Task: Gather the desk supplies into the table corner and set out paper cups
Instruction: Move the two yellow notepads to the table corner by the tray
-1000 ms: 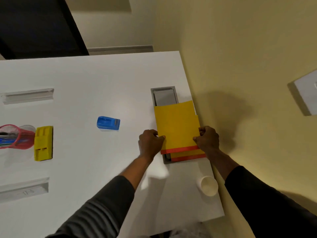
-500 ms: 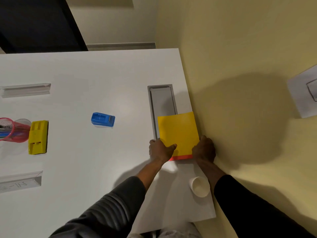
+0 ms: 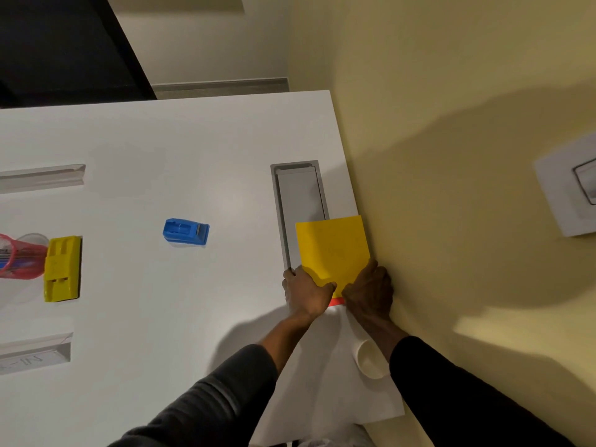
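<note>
A yellow folder [image 3: 333, 250] with a red strip [image 3: 337, 301] showing at its near edge lies flat by the table's right edge, against the yellow wall. My left hand [image 3: 306, 293] presses on its near left corner and my right hand [image 3: 369, 290] on its near right corner. A white paper cup [image 3: 369, 358] stands upright near the right front corner, partly behind my right forearm. Further left on the table lie a blue tape dispenser [image 3: 186, 231], a yellow stapler-like block [image 3: 62, 268] and a pink mesh pen holder [image 3: 19, 258] with pens, lying at the left border.
The white table [image 3: 161, 156] has a grey recessed cable tray [image 3: 300, 201], partly covered by the folder. Two clear strips [image 3: 42, 179] [image 3: 35, 351] sit on the left side. The yellow wall [image 3: 451, 124] runs along the table's right edge and carries a white switch plate [image 3: 567, 195].
Both hands have slid the yellow and red folders towards me and the right edge, stacking them so only a red sliver shows. More of the cable tray is uncovered.
</note>
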{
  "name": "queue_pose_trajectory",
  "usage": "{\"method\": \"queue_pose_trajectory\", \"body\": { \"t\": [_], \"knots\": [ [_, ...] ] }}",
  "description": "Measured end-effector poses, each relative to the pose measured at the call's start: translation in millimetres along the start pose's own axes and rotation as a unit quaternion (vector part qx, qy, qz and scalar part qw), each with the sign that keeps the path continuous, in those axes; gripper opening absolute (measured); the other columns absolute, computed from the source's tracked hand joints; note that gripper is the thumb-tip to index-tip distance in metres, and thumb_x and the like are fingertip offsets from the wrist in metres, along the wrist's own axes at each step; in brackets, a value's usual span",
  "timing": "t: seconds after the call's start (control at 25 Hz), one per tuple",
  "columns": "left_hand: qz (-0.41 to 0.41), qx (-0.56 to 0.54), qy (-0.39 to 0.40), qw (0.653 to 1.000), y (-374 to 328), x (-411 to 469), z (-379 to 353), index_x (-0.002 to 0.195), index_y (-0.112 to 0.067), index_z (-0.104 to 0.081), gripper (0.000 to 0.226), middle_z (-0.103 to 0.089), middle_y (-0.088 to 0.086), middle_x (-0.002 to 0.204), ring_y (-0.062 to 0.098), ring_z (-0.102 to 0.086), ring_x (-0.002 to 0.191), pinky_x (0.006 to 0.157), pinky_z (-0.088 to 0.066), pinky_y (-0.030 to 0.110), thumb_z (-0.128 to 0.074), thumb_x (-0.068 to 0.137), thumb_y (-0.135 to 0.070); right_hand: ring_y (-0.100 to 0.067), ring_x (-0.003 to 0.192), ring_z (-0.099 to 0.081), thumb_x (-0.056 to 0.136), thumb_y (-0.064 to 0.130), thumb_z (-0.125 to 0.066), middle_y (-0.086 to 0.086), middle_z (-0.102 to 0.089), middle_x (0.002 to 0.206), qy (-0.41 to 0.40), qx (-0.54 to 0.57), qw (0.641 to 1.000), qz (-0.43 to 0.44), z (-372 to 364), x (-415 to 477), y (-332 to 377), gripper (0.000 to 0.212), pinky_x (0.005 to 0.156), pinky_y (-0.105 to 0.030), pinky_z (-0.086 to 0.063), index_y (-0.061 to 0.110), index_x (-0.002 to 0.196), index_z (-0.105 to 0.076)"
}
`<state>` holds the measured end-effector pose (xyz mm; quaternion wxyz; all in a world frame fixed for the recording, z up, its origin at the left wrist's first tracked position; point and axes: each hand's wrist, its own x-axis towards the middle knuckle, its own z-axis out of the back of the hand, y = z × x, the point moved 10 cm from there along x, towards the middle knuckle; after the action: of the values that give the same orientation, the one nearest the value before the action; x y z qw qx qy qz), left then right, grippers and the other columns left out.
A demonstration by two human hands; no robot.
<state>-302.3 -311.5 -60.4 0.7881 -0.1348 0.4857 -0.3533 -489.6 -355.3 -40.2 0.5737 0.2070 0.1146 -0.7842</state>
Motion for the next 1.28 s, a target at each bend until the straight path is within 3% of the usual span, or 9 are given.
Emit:
{"method": "queue_pose_trajectory", "body": {
  "t": [0.16, 0.44, 0.88, 1.04, 1.12, 1.28],
  "knots": [
    [0.008, -0.031, 0.000, 0.999, 4, -1, -2, 0.149, -0.009, -0.042, 0.090, -0.038, 0.015, 0.151, 0.039, -0.043, 0.140, 0.111, -0.049, 0.053, -0.082, 0.078, -0.048, -0.038, 0.129, -0.050, 0.088, 0.029, -0.064, -0.021, -0.046, 0.143, 0.011, -0.015, 1.000, 0.005, -2, 0, 1, 0.082, 0.104, -0.044, -0.046, 0.000, 0.154, -0.026],
    [0.017, -0.066, 0.011, 0.998, 7, 0, -1, 0.150, -0.011, -0.043, 0.095, -0.039, 0.013, 0.153, 0.037, -0.044, 0.140, 0.112, -0.048, 0.053, -0.082, 0.076, -0.056, -0.037, 0.117, -0.054, 0.086, 0.027, -0.067, -0.022, -0.050, 0.132, 0.001, -0.009, 1.000, 0.020, -7, 1, -2, 0.073, 0.094, -0.043, -0.049, 0.000, 0.146, -0.035],
    [0.001, -0.053, 0.011, 0.999, 7, 4, 1, 0.148, -0.009, -0.045, 0.088, -0.042, 0.012, 0.148, 0.035, -0.046, 0.137, 0.111, -0.049, 0.048, -0.083, 0.080, -0.051, -0.039, 0.129, -0.047, 0.087, 0.029, -0.068, -0.024, -0.042, 0.144, 0.021, -0.002, 0.999, 0.034, -7, 0, 1, 0.088, 0.104, -0.045, -0.046, -0.001, 0.156, -0.022],
    [-0.068, 0.021, -0.021, 0.997, 11, -6, 22, 0.133, -0.010, -0.050, 0.075, -0.048, 0.010, 0.134, 0.030, -0.046, 0.128, 0.102, -0.050, 0.041, -0.080, 0.080, -0.054, -0.039, 0.114, -0.053, 0.083, 0.033, -0.069, -0.022, -0.048, 0.132, -0.030, -0.067, 0.997, 0.027, 6, -13, 3, 0.079, 0.090, -0.044, -0.050, 0.001, 0.147, -0.034],
    [-0.108, 0.072, -0.038, 0.991, 18, -9, 41, 0.135, -0.011, -0.048, 0.074, -0.047, 0.009, 0.135, 0.028, -0.045, 0.128, 0.102, -0.050, 0.040, -0.075, 0.083, -0.054, -0.041, 0.107, -0.053, 0.076, 0.030, -0.075, -0.024, -0.049, 0.127, -0.065, -0.072, 0.994, 0.045, 11, -19, 13, 0.079, 0.082, -0.045, -0.051, 0.001, 0.141, -0.041],
    [-0.135, 0.206, -0.118, 0.962, 64, 1, 111, 0.144, -0.007, -0.041, 0.079, -0.038, 0.016, 0.150, 0.037, -0.040, 0.140, 0.110, -0.046, 0.048, -0.065, 0.086, -0.057, -0.043, 0.111, -0.054, 0.072, 0.021, -0.082, -0.024, -0.054, 0.126, -0.103, 0.010, 0.978, 0.183, 16, -32, 90, 0.069, 0.077, -0.044, -0.055, 0.002, 0.131, -0.054]
  ]
}}
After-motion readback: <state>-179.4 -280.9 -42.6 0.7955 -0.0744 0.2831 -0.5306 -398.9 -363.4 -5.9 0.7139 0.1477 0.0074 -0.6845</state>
